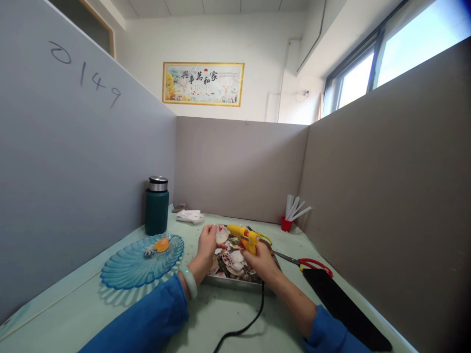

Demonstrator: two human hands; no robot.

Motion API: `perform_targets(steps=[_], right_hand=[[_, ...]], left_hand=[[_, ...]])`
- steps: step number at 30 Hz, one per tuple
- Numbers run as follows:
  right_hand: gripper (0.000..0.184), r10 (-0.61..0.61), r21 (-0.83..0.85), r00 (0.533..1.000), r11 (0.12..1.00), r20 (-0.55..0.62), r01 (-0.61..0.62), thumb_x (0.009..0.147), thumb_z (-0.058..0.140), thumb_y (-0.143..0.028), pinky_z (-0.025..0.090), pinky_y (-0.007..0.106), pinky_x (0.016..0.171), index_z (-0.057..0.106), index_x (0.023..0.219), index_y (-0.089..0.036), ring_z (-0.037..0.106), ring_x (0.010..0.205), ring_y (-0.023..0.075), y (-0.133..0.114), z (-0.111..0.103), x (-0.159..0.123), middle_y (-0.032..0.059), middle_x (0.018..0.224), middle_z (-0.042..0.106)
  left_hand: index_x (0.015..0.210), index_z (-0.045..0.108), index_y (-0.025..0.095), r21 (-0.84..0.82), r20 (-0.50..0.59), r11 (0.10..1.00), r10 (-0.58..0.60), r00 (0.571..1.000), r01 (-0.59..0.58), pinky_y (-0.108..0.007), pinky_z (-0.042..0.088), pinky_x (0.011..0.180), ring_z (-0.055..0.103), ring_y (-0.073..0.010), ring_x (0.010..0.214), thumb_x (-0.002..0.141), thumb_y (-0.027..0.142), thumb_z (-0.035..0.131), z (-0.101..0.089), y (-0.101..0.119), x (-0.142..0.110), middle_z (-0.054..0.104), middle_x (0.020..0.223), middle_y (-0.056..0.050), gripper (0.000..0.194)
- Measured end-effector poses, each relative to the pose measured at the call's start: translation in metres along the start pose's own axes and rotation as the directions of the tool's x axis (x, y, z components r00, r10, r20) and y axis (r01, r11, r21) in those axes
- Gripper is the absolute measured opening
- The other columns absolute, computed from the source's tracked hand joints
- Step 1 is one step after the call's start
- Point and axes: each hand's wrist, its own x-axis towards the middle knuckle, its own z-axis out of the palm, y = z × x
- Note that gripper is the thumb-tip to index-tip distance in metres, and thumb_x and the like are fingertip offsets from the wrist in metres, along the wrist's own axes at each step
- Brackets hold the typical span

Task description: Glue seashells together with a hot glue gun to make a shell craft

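Holds a pale shell (222, 236) in the left grip (206, 243) and a yellow glue gun (246, 237) in the right grip (262, 261), pointed toward the shell, above a tray (231, 283) of shells (233, 260) on the table (217, 314).

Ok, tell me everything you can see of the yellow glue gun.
The glue gun has a yellow, plastic-looking body with a red part and a small orange-red spot, perhaps a light. The right hand grips its handle above the tray of shells. Its barrel points left, toward the pale shell in the left hand; I can't tell whether the tip touches it. A black cord, seemingly the gun's, runs down from below the right hand.
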Motion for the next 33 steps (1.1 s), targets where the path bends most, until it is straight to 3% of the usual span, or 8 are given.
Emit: perform_targets(steps=[14,33], right_hand=[[0.029,-0.036,-0.021,0.999,0.999,0.000,0.036,0.070,0.051,-0.022,0.038,0.019,0.048,0.065,0.092,-0.009,0.046,0.047,0.0100,0.0002,0.0012,-0.0007,-0.0046,0.046,0.047],[0.026,-0.051,-0.021,0.999,0.998,0.004,0.051,0.071,0.053,-0.022,0.040,0.019,0.048,0.064,0.091,-0.011,0.048,0.050,0.0104,0.0002,0.0017,-0.0012,-0.0024,0.053,0.052]], left_hand=[[0.080,0.050,0.016,0.003,0.085,1.000,0.011,0.996,-0.011,-0.023,0.048,0.038,0.053,-0.0106,0.052,0.072,0.043,0.057,-0.0006,-0.0025,-0.0004,0.053,0.074,0.000,0.029],[0.083,0.048,0.016,-0.006,0.041,1.000,-0.025,0.999,0.025,-0.021,0.046,0.036,0.054,-0.0100,0.050,0.078,0.037,0.051,0.0014,0.0003,-0.0019,0.054,0.074,-0.001,0.022]])
